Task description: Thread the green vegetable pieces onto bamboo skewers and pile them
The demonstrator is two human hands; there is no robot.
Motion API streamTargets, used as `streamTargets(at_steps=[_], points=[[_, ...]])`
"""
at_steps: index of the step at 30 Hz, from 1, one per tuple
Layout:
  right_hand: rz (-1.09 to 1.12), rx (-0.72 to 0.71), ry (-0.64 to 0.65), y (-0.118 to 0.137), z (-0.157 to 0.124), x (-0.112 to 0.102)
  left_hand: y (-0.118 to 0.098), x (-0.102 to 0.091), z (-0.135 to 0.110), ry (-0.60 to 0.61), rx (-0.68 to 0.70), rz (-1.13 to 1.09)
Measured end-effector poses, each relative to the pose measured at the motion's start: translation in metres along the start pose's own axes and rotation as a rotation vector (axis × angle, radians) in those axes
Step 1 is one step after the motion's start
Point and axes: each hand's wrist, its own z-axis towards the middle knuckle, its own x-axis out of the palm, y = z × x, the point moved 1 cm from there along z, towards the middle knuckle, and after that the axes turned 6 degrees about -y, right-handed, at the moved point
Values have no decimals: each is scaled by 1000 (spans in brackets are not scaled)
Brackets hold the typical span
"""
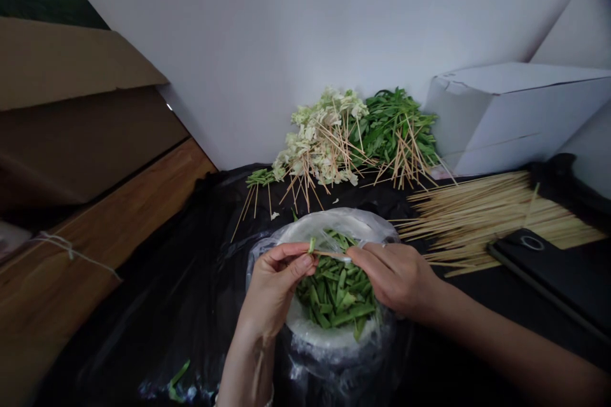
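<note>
Over a plastic-lined white bowl (pixel 329 334) of cut green bean pieces (pixel 337 292), my two hands meet at a thin wooden skewer (pixel 329 254). My left hand (pixel 281 273) pinches a short green bean piece (pixel 312 245) at the skewer's left end. The fingers of my right hand (pixel 396 276) are closed on the skewer's other end. Beyond the bowl lie a few skewered green bean pieces (pixel 260 177), a pile of skewered pale cabbage (pixel 324 127) and skewered leafy greens (pixel 394 117).
Loose bamboo skewers (pixel 482 216) lie to the right, with a dark phone (pixel 554 273) partly over them. A white box (pixel 529 114) stands behind them. Black plastic sheeting (pixel 191 280) covers the surface. At left is a cardboard box (pixel 81 121) by a wooden floor (pixel 157 181).
</note>
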Motion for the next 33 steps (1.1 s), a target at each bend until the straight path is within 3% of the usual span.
streamTargets(at_steps=[5, 8, 11, 13, 16, 21, 24, 28, 33], points=[[-9, -40, 22, 8, 1, 0, 11, 5, -2, 133, -62, 113], [-70, -74, 11, 4, 1, -2, 17, 9, -3, 148, 30, 213], [-128, -50, -22, -6, 0, -4, 21, 8, -7, 115, 219, 542], [-156, -21, -26, -13, -1, -4, 21, 7, -12, 157, 315, 847], [-182, -11, -13, -18, -3, -3, 18, 7, -19, 253, 383, 1176], [-182, -14, -9, -18, -4, -2, 17, 14, -22, 324, 411, 1435], [-186, -22, -14, -18, -2, -2, 19, 17, -23, 378, 396, 1443], [-198, -25, -1, -19, -2, -2, 18, 14, -20, 335, 393, 1313], [-131, 9, -12, -19, -4, -1, 6, 0, -9, 121, 248, 684]])
